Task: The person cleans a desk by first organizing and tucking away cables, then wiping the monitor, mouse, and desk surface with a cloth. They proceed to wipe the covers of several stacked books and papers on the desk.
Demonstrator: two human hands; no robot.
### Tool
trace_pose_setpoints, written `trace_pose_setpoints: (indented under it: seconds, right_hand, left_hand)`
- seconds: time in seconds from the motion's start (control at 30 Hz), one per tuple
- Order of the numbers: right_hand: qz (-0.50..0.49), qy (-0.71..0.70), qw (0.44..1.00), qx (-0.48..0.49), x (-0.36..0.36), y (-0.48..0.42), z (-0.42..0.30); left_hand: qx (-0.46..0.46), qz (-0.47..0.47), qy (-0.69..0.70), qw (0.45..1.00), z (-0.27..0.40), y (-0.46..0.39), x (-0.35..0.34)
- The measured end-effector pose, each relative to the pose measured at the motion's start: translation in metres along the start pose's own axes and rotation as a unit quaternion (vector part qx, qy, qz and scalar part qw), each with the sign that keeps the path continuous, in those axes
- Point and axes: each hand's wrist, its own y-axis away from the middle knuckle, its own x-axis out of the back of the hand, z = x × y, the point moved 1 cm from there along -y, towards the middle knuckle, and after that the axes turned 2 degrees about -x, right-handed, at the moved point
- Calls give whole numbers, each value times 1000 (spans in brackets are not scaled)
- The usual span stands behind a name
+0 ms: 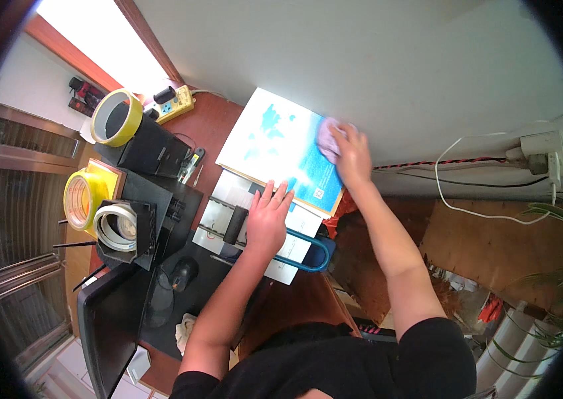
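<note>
My right hand (pixel 353 158) holds a crumpled light purple cloth (pixel 329 140) at the right edge of a booklet or folder with a blue and white cover (pixel 306 164). Glare washes out part of the cover, which bears a pale blue map-like pattern and a small printed code. My left hand (pixel 267 219) lies palm down with its fingertips on the cover's near edge. Beneath that hand are white papers (pixel 286 272), a dark cylinder (pixel 235 224) across thin bars, and a teal U-shaped bar (pixel 325 249). The palm hides part of these.
To the left stand black boxes (pixel 154 149) topped with tape rolls (pixel 129 119), and a yellow power strip (pixel 177 104). A cutter knife (pixel 192 163), a mouse (pixel 185 273) and a monitor (pixel 112 319) are nearer. Cables (pixel 441 162) run along the wall at right.
</note>
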Motion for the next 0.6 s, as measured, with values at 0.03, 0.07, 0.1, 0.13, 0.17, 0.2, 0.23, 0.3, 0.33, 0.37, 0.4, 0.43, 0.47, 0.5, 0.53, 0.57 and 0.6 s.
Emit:
trace_pose_setpoints:
  seconds: [0.03, 0.07, 0.1, 0.13, 0.17, 0.2, 0.23, 0.3, 0.33, 0.37, 0.4, 0.43, 0.47, 0.5, 0.53, 0.57, 0.6]
  right_hand:
    - [-8, -12, 999, -31, 14, 16, 11]
    - [-14, -26, 998, -62, 26, 28, 21]
    - [-19, -25, 997, -66, 37, 36, 30]
    - [-24, -27, 997, -71, 45, 43, 38]
    - [-29, -29, 996, -75, 49, 46, 41]
    - [-13, -45, 997, -67, 55, 39, 31]
    - [5, -62, 997, -51, 56, 28, 16]
    - [26, -127, 991, -11, 46, -5, -20]
    - [3, -164, 987, -2, 33, -20, -30]
    - [-13, -147, 989, 26, 19, -31, -43]
    - [-18, -110, 993, 50, 4, -39, -56]
    - [-28, -102, 993, 50, -6, -38, -71]
    - [-39, -97, 993, 51, -13, -37, -86]
    - [-52, -88, 993, 55, -17, -36, -94]
    - [-73, -108, 988, 84, -17, -28, -93]
    - [-93, -129, 981, 113, -15, -13, -91]
    - [-113, -148, 972, 144, -10, 2, -88]
  left_hand:
    - [-3, 8, 7, 1000, 0, -1, 0]
    - [-3, 8, 8, 1000, 1, -2, 2]
    - [-3, 8, 9, 1000, 2, -2, 4]
    - [-2, 5, 9, 1000, 3, -2, 7]
    - [4, 1, 21, 1000, 2, -5, 9]
    - [10, -8, 33, 999, -1, -8, 11]
    - [15, -20, 45, 999, -5, -9, 12]
    - [9, 84, 111, 990, -29, -9, 12]
    - [28, 78, 60, 995, -32, -16, 18]
    - [47, 71, 6, 996, -36, -22, 25]
    - [44, 66, -27, 996, -42, -25, 27]
    - [43, 61, -59, 995, -49, -27, 28]
    - [43, 55, -93, 993, -53, -26, 28]
    - [46, 56, -93, 993, -54, -25, 26]
    - [48, 58, -92, 993, -54, -23, 24]
    - [50, 60, -92, 993, -54, -21, 22]
    - [53, 55, -92, 993, -55, -20, 20]
